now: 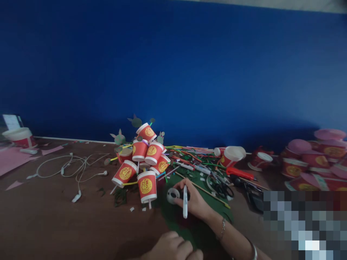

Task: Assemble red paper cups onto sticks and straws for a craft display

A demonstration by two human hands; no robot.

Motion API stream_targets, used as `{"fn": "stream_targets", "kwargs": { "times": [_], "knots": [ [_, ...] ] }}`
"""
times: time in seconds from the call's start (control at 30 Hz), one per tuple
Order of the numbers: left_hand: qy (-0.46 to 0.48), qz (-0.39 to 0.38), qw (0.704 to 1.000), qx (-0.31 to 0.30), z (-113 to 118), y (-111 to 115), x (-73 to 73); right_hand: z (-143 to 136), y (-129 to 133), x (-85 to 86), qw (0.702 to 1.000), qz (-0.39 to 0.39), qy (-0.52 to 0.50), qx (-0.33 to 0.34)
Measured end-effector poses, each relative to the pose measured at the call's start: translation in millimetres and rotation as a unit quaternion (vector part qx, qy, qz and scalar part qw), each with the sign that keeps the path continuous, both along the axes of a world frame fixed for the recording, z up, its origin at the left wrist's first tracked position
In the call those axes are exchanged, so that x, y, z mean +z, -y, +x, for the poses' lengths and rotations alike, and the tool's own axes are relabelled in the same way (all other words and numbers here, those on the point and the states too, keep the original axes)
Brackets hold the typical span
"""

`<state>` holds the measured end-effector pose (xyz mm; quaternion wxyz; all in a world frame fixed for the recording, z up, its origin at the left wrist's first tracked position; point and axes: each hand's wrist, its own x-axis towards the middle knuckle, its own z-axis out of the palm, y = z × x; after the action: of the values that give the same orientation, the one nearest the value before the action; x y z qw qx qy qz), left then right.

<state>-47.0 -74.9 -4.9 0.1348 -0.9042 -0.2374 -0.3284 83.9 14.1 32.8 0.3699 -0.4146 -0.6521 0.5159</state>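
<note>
My right hand reaches in over green paper, wearing a bracelet at the wrist. Its thumb and fingertips grip the edge of a roll of clear tape, and a white marker is lodged in the same hand, pointing towards me. At the bottom edge is my left hand, fingers curled in; whether anything is inside them is hidden. Left of the tape, red-and-white paper cups with gold emblems are joined in a stack, with straws poking out and grey rabbit-shaped cutouts attached.
Straws, pens, scissors and paper scraps clutter the back middle. Tangled white earphones and pink paper lie left. More cups stand right, beside a pink-topped cup cluster. A blue wall rises behind.
</note>
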Motion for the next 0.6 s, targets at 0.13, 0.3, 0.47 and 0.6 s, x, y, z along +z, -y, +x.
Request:
{"fn": "stream_targets", "kwargs": {
  "times": [0.13, 0.3, 0.47, 0.6],
  "knots": [
    [0.014, 0.015, 0.998, 0.053, -2, -6, -4.4, 1, 4, 3.4, 0.995, 0.046, 0.083, 0.032],
    [-0.03, -0.013, 0.997, 0.077, -5, -8, -9.3, 3, 5, 6.1, 0.992, 0.052, 0.099, 0.052],
    [-0.092, -0.095, 0.981, 0.139, -7, -4, 4.0, 5, 4, 7.8, 0.995, 0.021, 0.07, 0.061],
    [-0.174, -0.147, 0.955, 0.191, -9, 3, 7.7, 7, 0, 5.9, 0.998, 0.018, 0.023, 0.046]
  ]
}}
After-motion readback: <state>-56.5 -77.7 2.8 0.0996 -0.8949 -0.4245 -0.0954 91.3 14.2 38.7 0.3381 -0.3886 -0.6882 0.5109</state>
